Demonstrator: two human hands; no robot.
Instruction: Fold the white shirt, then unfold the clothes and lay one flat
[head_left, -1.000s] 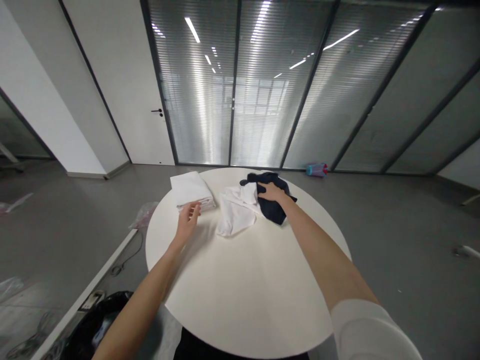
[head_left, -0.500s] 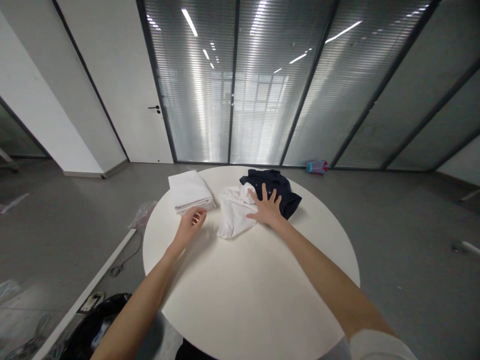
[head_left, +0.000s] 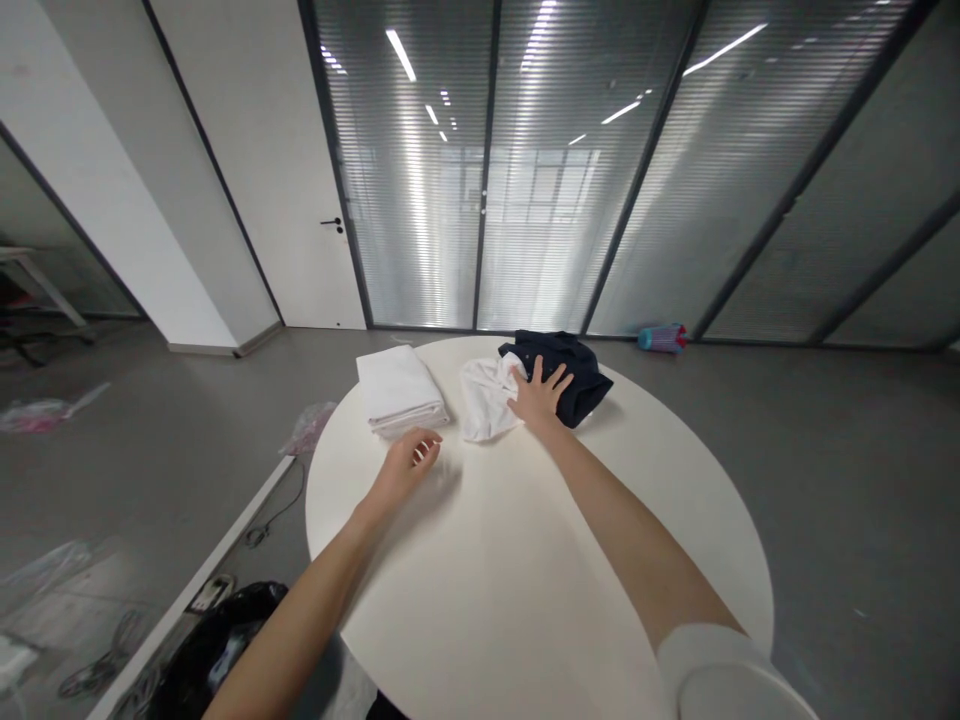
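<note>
My right hand point(head_left: 537, 399), its fingers spread, rests on a crumpled white cloth point(head_left: 486, 405) where it meets a bunched dark navy garment point(head_left: 574, 375) with small buttons. The palm covers part of both. My left hand point(head_left: 413, 456) hangs over the table with fingers loosely curled and apart, holding nothing. It is just in front of a neatly folded white cloth point(head_left: 401, 390) at the table's far left. The fingertips of the left hand are partly hidden.
All the cloths lie on a round white table point(head_left: 517, 580). A black-lined bin point(head_left: 187, 640) stands at the lower left beside a white floor strip point(head_left: 217, 560) and cables. Plastic wrap point(head_left: 309, 428) lies by the table's left edge. A blue-and-pink object point(head_left: 662, 338) is by the glass wall.
The crumpled white cloth has moved farther back against the navy garment, under my spread right hand. My left hand has drawn back from the folded cloth. The view has shifted slightly left.
</note>
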